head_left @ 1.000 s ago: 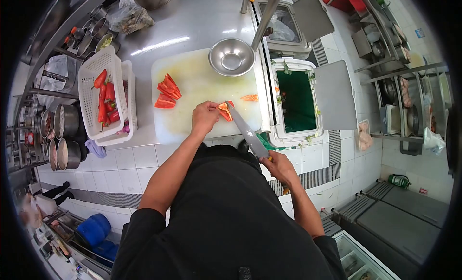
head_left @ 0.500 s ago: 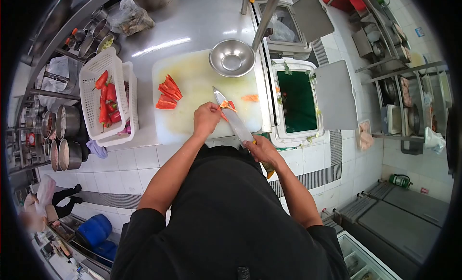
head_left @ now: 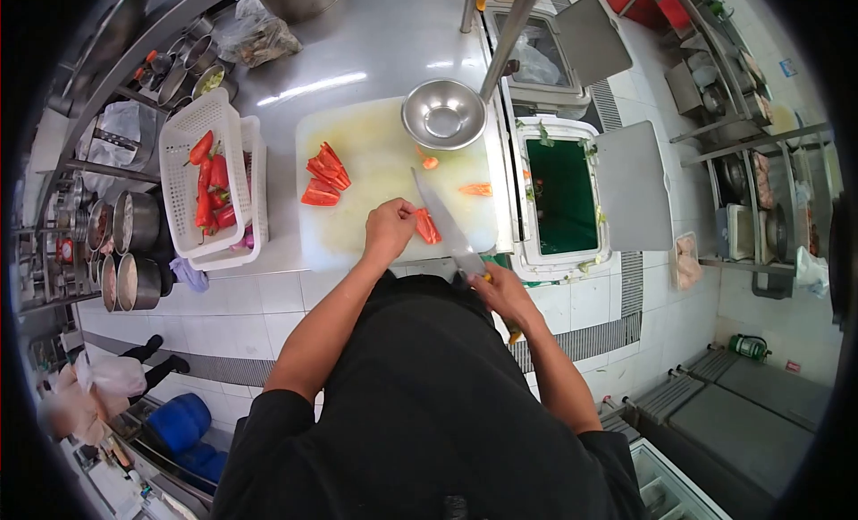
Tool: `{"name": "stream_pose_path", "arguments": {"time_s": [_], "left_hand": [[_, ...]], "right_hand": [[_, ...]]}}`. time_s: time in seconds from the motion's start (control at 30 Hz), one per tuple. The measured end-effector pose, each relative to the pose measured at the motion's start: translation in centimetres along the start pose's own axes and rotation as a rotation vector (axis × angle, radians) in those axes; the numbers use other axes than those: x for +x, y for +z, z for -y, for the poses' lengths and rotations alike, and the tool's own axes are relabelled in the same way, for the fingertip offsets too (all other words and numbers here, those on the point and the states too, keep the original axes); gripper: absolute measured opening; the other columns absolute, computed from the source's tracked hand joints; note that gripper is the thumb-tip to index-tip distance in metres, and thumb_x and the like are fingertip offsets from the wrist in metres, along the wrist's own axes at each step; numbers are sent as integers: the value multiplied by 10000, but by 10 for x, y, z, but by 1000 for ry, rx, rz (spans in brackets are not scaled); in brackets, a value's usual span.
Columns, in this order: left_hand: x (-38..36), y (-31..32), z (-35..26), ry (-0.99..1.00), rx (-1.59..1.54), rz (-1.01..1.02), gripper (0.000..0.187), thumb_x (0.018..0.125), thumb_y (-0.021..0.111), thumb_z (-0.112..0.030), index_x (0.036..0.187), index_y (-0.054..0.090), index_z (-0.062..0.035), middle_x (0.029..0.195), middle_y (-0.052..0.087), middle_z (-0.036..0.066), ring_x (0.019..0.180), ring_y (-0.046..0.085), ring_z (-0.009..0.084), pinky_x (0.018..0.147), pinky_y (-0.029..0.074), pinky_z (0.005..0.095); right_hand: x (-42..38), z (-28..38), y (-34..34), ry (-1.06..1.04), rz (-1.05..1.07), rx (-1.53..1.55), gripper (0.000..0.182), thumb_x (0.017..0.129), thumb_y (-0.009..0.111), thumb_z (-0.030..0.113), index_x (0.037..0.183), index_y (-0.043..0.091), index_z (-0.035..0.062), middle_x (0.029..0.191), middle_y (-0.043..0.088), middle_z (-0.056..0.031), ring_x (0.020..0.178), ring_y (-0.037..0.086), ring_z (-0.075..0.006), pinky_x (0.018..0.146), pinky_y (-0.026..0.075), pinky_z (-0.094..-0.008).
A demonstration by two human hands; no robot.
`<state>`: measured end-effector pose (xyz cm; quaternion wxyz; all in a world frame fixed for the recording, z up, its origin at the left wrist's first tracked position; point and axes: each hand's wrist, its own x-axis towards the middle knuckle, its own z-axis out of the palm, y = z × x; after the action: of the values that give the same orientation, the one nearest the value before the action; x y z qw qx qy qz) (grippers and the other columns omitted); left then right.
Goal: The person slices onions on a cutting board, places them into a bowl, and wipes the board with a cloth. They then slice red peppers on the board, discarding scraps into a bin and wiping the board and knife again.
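My left hand (head_left: pixel 389 230) presses a red pepper piece (head_left: pixel 426 226) onto the white cutting board (head_left: pixel 375 176). My right hand (head_left: pixel 500 292) grips the handle of a large knife (head_left: pixel 444 223), whose blade lies beside the piece with its tip pointing away from me. A pile of cut red pepper slices (head_left: pixel 323 175) sits at the board's left. Two small orange scraps lie near the board's right side, one (head_left: pixel 430 162) below the bowl and one (head_left: pixel 476 189) at the edge.
An empty steel bowl (head_left: pixel 444 114) stands at the board's far right corner. A white basket (head_left: pixel 183 198) at the left holds whole red peppers (head_left: pixel 211 191). An open green-lined bin (head_left: pixel 561 196) is at the right. Pots (head_left: pixel 134 225) fill the far-left shelf.
The knife blade swung from over the piece to its right side. A small orange scrap now lies near the bowl. My right hand drew back a little toward me.
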<state>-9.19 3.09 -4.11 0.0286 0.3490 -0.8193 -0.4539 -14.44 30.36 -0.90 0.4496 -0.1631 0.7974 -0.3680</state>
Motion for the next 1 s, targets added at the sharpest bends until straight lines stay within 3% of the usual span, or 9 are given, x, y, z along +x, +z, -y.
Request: {"name": "stream_pose_path", "arguments": {"time_s": [0.13, 0.3, 0.37, 0.53, 0.67, 0.7, 0.87, 0.93, 1.0], "left_hand": [[10, -55, 16, -46, -102, -62, 193, 850, 702, -154, 975, 770, -24, 826, 756, 108, 741, 722, 198, 714, 564, 334], [37, -146, 18, -62, -62, -204, 228, 879, 694, -167, 1043, 769, -27, 872, 753, 133, 733, 699, 192, 699, 552, 344], [37, -154, 7, 148, 235, -533, 264, 900, 698, -206, 1081, 758, -23, 941, 746, 150, 781, 693, 214, 743, 548, 350], [8, -144, -14, 72, 94, -397, 292, 921, 700, -235, 1114, 745, -20, 981, 738, 152, 800, 677, 228, 762, 536, 354], [-21, -134, 13, 68, -60, -321, 235, 940, 690, -171, 1104, 743, -12, 913, 735, 96, 765, 652, 170, 726, 524, 319], [-28, -131, 22, 64, -66, -320, 235, 940, 690, -171, 1104, 743, -12, 913, 735, 96, 765, 652, 170, 726, 524, 319], [-50, -109, 55, 24, -190, -207, 222, 970, 699, -187, 885, 700, 18, 700, 634, 59, 653, 580, 141, 656, 489, 297], [-54, -104, 39, 16, -178, -190, 391, 971, 710, -327, 789, 688, 17, 612, 563, 143, 567, 524, 175, 581, 453, 357], [-56, -112, 15, 0, -124, -137, 362, 990, 699, -269, 782, 690, 26, 596, 582, 52, 581, 521, 96, 564, 441, 298]], "right_hand": [[-27, 18, -20, 0, -99, -244, 398, 980, 642, 385, 1117, 588, 14, 797, 653, -231, 815, 647, -449, 725, 475, -513], [-15, 22, -11, -157, 5, -284, 390, 980, 632, 362, 1128, 574, 6, 896, 683, -261, 892, 653, -479, 772, 491, -533], [2, 27, 6, -300, 124, -382, 389, 982, 622, 340, 1166, 569, 1, 965, 692, -280, 941, 651, -494, 820, 497, -552], [25, 20, 27, -177, 8, -313, 370, 987, 615, 289, 1219, 575, 3, 1003, 698, -292, 984, 654, -496, 867, 498, -552], [-13, -17, -8, 69, -279, 1, 302, 1011, 588, 272, 1136, 572, -3, 836, 688, -300, 781, 655, -532, 681, 516, -544], [-6, -65, -6, -20, -451, -138, 280, 1025, 583, 253, 1138, 562, -3, 665, 631, -144, 557, 635, -243, 548, 509, -396], [-36, -67, -26, 30, -589, -254, 266, 995, 637, 230, 1083, 575, -13, 639, 628, -163, 550, 637, -276, 555, 499, -426], [-49, -17, -23, 101, -468, -169, 331, 980, 650, 294, 1104, 593, -8, 792, 675, -271, 772, 657, -507, 684, 506, -533], [-45, -8, -6, -99, -511, -206, 346, 977, 656, 292, 1136, 598, -9, 779, 669, -262, 760, 662, -486, 682, 504, -524]]}}
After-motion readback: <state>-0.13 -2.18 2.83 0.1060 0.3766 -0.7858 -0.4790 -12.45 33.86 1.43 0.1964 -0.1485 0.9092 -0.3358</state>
